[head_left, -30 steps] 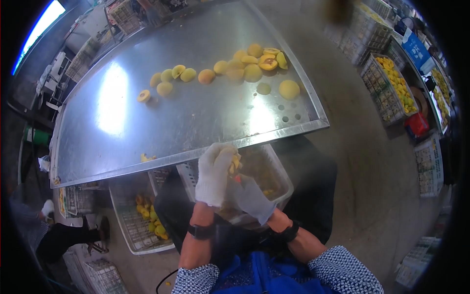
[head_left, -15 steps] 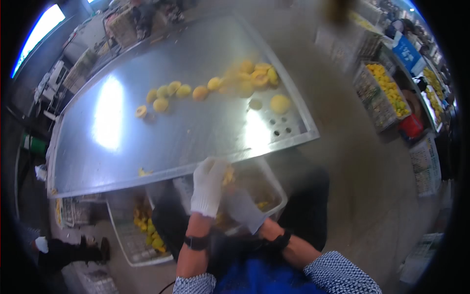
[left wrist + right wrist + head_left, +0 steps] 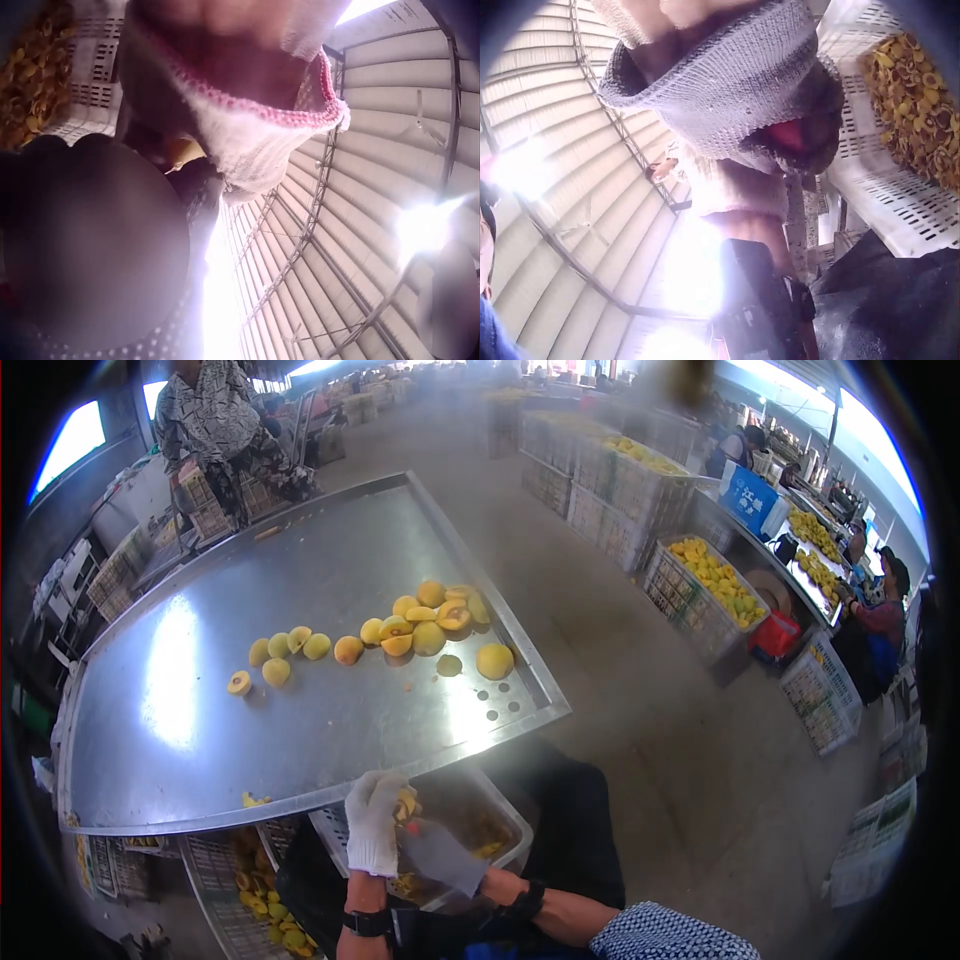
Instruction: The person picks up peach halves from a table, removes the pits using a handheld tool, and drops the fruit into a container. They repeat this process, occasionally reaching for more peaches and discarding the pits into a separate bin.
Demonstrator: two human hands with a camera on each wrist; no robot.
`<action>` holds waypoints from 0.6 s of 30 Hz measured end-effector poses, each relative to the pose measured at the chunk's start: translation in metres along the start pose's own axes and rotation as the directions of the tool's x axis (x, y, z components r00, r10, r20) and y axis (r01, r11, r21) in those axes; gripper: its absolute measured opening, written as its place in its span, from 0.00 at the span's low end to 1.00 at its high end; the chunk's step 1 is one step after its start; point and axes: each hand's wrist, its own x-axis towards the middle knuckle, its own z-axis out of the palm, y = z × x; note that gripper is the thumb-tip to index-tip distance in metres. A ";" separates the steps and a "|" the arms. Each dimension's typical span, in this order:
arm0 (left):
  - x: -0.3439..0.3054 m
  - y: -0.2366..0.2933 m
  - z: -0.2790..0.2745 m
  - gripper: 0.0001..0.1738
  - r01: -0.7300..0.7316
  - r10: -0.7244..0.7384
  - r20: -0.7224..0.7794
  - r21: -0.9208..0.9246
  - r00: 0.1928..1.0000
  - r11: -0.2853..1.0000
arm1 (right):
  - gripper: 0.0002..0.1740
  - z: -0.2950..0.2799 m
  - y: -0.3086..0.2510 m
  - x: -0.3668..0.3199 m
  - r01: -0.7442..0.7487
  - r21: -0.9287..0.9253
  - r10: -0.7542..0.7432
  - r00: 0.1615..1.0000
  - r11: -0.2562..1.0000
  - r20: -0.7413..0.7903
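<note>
In the head view the left hand (image 3: 373, 825), in a white glove, grips a yellow fruit piece (image 3: 405, 804) just off the near edge of the metal table (image 3: 200, 800). Against it the right hand (image 3: 446, 858), gloved in grey, has its fingers curled round a small red object (image 3: 413, 827), also visible in the right wrist view (image 3: 786, 135); what it is cannot be told. Both hands are over a white crate (image 3: 515, 822) with cut pieces. Whole and halved yellow fruit (image 3: 429, 639) lie across the table.
Another crate (image 3: 205, 890) with fruit stands under the table at the left. On the right are a full fruit crate (image 3: 690, 605), a red container (image 3: 774, 635) and stacked crates (image 3: 612, 510). A person (image 3: 215, 420) is beyond the table; another (image 3: 884, 620) sits far right.
The head view has tilted up and turned right, showing more of the hall. Both hands stay together over the crate, with the fruit piece still in the left. The table fruit keeps its arrangement.
</note>
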 end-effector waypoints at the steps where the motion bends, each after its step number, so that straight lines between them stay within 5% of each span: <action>1: -0.001 -0.001 -0.001 0.13 -0.025 0.025 0.005 -0.014 1.000 1.000 | 0.20 -0.001 0.000 0.000 -0.021 -0.008 0.021 1.000 1.000 0.015; 4: 0.005 0.007 -0.003 0.13 0.086 -0.085 0.014 -0.049 0.996 0.995 | 0.20 -0.002 -0.005 0.003 -0.004 -0.089 0.005 1.000 0.996 0.015; 10: -0.003 -0.001 0.005 0.15 0.009 -0.010 -0.078 -0.010 0.997 1.000 | 0.16 -0.004 -0.007 -0.001 -0.002 0.021 0.001 0.999 1.000 0.041; 18: 0.000 0.009 -0.001 0.14 0.084 -0.084 -0.007 -0.013 0.996 0.996 | 0.18 -0.003 -0.002 0.005 -0.100 -0.082 0.106 0.991 0.992 0.078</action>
